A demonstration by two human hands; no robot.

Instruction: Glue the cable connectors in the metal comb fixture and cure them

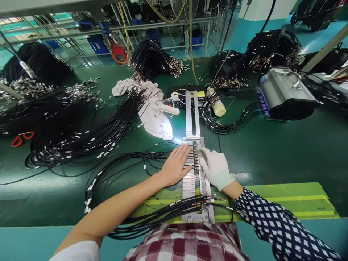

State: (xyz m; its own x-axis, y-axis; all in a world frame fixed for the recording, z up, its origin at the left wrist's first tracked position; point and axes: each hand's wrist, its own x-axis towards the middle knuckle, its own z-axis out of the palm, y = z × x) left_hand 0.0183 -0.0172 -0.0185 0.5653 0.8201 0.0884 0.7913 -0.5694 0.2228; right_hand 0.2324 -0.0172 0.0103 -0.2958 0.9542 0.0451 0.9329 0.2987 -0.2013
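My bare left hand [176, 165] lies flat, fingers stretched, over black cables [152, 156] on a slotted metal fixture [189, 185]. The cable ends form a row with coppery tips just right of its fingers. Wearing a white glove, my right hand [216, 167] touches the fixture's right side at these tips, its thumb and index finger bent; whether it pinches anything is too small to tell. More cables with bared ends [190, 206] lie across the fixture's near end. A bright lamp [167, 131] shines beyond my left hand.
Cable bundles [108, 127] spread over the green table [272, 152] at left. A white cloth [152, 116], a black control box [201, 95] and a taped roll [217, 103] stand behind the fixture. A silver machine [285, 92] is at right, red-handled scissors [23, 139] at far left.
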